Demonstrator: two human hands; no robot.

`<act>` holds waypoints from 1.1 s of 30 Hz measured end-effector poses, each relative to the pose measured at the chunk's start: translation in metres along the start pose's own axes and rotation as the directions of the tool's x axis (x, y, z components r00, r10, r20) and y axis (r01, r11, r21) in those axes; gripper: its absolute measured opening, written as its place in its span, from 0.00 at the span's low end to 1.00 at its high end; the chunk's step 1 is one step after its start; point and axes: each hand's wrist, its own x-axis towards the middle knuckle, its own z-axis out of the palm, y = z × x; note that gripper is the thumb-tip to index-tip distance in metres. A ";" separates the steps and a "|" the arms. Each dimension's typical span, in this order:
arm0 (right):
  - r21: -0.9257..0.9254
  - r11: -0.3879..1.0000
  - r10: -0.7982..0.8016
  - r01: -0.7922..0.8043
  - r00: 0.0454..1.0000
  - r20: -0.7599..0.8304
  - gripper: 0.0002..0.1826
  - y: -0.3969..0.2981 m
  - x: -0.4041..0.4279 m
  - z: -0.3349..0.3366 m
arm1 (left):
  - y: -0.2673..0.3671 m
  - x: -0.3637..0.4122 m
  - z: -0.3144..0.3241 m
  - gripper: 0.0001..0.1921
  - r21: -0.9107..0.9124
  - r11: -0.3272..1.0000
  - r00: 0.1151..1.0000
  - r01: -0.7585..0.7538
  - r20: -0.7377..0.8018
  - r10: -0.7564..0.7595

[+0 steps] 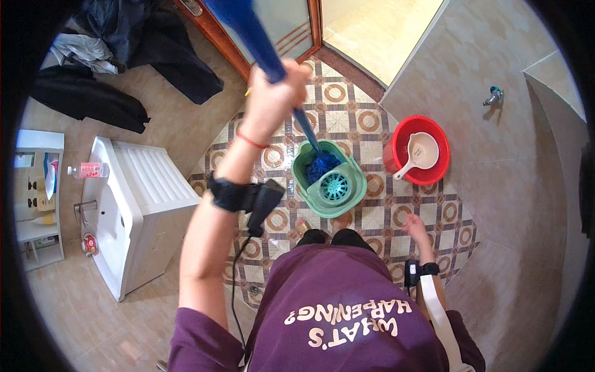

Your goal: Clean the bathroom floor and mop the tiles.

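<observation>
My left hand (276,100) is wrapped around the blue handle of a mop (307,128), with its upper end passing close to the camera. Down in a green mop bucket (360,197) sits the mop's blue string head (318,169), beside the round slotted wringer basket (335,187). The bucket stands on the floor right in front of my feet. My right hand (413,225) hangs low at my side with loosely bent fingers and nothing visible in it. The nearest thing to it is a red plastic bucket (444,172), which holds a white dipper (423,151).
A white washbasin with a ribbed washboard (151,158) stands at left, a plastic bottle (88,170) on its edge. Dark clothes (172,60) hang upper left. A wood-framed glass door (293,28) opens ahead. A tap (493,96) juts from the right wall above the patterned tile floor (334,93).
</observation>
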 end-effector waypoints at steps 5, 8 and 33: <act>-0.117 0.988 -0.094 0.099 0.994 0.048 0.15 -0.038 0.024 -0.015 | 0.088 0.018 -0.004 0.14 -0.155 0.986 0.873 -0.062 0.471 0.129; -0.028 0.993 -0.113 0.115 0.992 0.062 0.15 -0.067 0.036 -0.001 | 0.068 0.028 0.008 0.10 -0.002 0.996 0.892 -0.090 0.445 0.082; -0.026 0.806 -0.583 0.592 0.784 -0.214 0.17 -0.301 0.001 0.294 | -0.189 -0.087 -0.293 0.23 0.713 0.618 0.787 0.332 0.152 -0.598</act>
